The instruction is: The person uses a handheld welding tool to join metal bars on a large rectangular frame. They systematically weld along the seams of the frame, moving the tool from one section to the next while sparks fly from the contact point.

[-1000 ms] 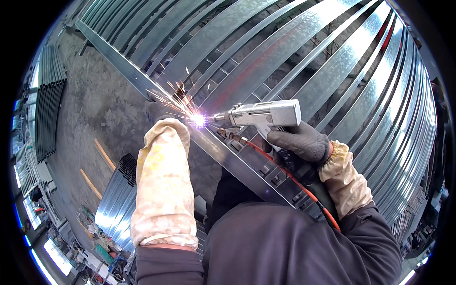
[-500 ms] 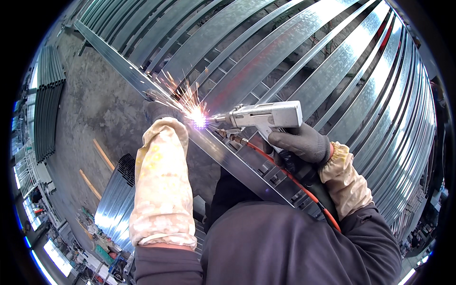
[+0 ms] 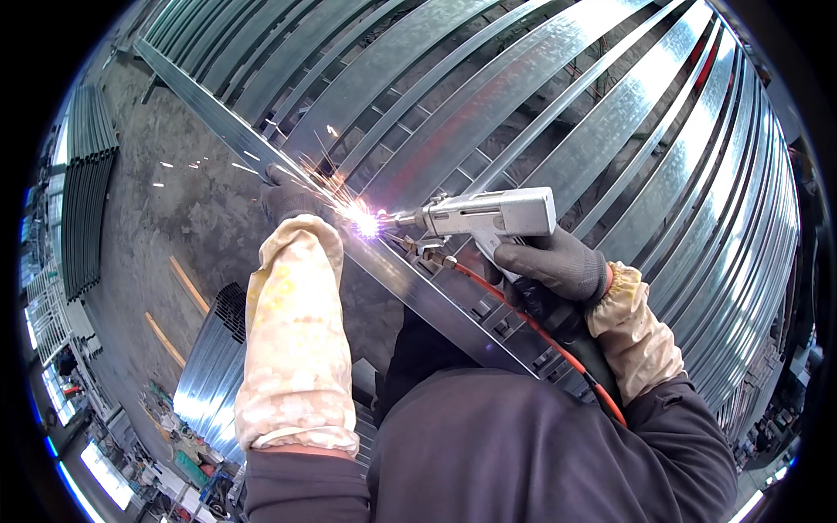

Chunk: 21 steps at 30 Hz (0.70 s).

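Note:
My right hand [image 3: 562, 266], in a dark grey glove, is closed round the grip of a silver handheld welding gun [image 3: 497, 212]. The gun's nozzle points left at a long flat steel rail [image 3: 418, 288], where a bright violet-white spot [image 3: 366, 226] throws orange sparks up and to the left. Just beyond that glow, my left hand [image 3: 286, 193], gloved too, holds the rail's outer edge; sparks and sleeve cover part of its fingers. An orange-red hose [image 3: 501, 298] with a brass fitting runs from under the nozzle back past my right wrist.
Many galvanized slats [image 3: 471, 113] extend from the rail to the far right, with gaps between them. At left on the concrete floor [image 3: 174, 200] lie two wooden strips [image 3: 166, 338], a bundle of metal profiles [image 3: 212, 383] and a stack of dark bars [image 3: 87, 192].
My left hand has shifted slightly up and left along the rail, and more of its glove shows. The gun and the glowing spot stay almost in place; some sparks now fly farther left.

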{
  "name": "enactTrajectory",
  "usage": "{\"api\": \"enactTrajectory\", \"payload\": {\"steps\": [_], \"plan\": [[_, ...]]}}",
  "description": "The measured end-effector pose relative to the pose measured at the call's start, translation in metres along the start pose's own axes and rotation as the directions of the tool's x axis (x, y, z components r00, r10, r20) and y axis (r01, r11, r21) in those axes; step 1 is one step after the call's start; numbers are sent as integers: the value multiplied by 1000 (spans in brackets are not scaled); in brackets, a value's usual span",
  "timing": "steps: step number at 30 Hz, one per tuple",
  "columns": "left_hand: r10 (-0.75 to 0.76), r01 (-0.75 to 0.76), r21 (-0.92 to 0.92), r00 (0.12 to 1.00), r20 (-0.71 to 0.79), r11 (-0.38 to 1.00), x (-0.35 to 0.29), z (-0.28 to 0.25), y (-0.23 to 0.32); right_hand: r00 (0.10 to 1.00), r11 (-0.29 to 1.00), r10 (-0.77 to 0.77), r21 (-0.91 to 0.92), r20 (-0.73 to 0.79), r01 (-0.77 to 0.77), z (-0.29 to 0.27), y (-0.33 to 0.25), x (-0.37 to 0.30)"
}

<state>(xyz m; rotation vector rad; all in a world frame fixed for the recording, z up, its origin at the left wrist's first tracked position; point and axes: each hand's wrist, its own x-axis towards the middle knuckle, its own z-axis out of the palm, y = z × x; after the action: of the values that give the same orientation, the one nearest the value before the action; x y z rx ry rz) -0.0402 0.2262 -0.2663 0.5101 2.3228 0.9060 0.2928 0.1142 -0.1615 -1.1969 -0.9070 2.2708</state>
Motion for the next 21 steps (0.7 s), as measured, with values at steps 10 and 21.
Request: {"api": "enactTrajectory", "payload": {"steps": [10,21], "plan": [[25,-23,53,999,-35,998,24,7,-5,1000,1000,25,-10,-18,-26,5,-5,-5],[-7,29,-256,996,89,966,-29,6,18,998,999,42,-14,-47,-42,1,3,-9]]}}
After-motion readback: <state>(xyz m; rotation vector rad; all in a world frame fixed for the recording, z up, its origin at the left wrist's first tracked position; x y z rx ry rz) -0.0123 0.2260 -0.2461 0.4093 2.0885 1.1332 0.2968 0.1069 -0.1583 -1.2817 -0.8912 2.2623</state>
